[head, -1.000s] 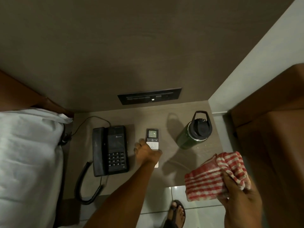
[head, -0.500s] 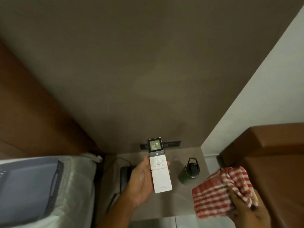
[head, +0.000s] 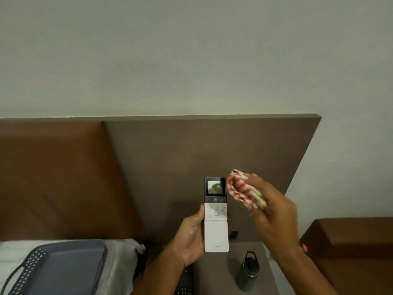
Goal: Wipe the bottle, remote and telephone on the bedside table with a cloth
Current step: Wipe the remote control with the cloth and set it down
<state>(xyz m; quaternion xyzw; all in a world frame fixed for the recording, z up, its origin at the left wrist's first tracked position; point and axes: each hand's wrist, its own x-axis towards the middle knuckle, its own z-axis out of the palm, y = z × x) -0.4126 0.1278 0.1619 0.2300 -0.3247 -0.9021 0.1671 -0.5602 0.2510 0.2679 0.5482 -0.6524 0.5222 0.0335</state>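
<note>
My left hand (head: 188,237) holds the white remote (head: 215,228) upright in the air, its small screen at the top facing me. My right hand (head: 270,211) grips the bunched red and white checked cloth (head: 240,191) just to the right of the remote's top; the hand is blurred. The dark green bottle (head: 247,273) with a black loop lid stands on the bedside table (head: 214,271) below. Only part of the black telephone (head: 185,284) shows under my left forearm.
A brown wall panel (head: 191,158) rises behind the table, with a padded headboard (head: 53,177) to the left. A dark grey tray (head: 59,267) lies on the white pillow at the lower left. A brown upholstered seat (head: 357,252) stands at the right.
The remote was picked off the table and lifted up in my left hand. My right hand brought the cloth up and left, close to the remote's top. The camera tilted upward.
</note>
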